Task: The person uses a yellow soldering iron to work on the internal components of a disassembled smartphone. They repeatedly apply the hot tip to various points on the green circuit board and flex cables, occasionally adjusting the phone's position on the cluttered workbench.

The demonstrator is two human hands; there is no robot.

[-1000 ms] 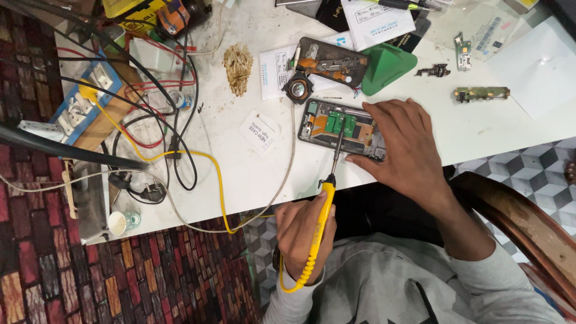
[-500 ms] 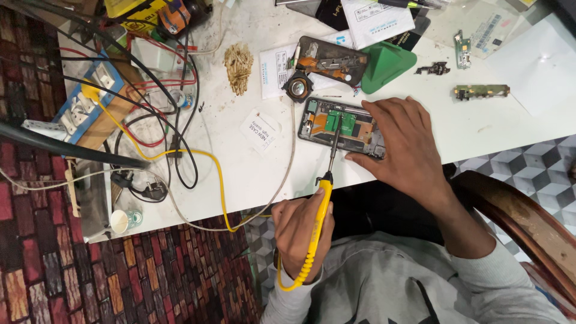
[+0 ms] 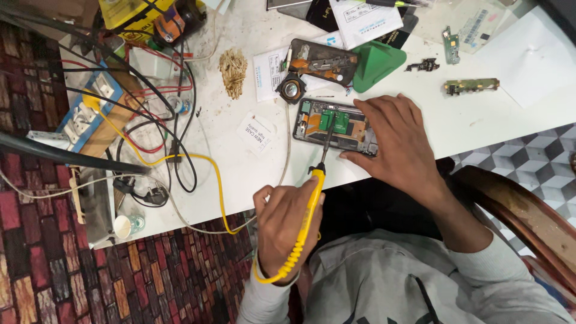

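Nearest, the left hand [image 3: 287, 225] grips a yellow iron [image 3: 307, 210], its tip on the opened phone [image 3: 336, 126] at the white surface's [image 3: 240, 162] edge. Beside it the right hand [image 3: 393, 141] lies flat, pinning the phone's right end. Beyond sit a green wedge [image 3: 375, 63], another phone [image 3: 318, 60] and tangled cables [image 3: 162, 120].

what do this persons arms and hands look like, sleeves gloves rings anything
Both hands are bare: no gloves, and no rings or watch that the head view shows. The left hand comes out of a light grey long sleeve that ends at the wrist. The right hand has its grey sleeve pushed up, leaving the forearm uncovered. Both sleeves look like soft sweatshirt fabric, plain, with no markings visible on them.
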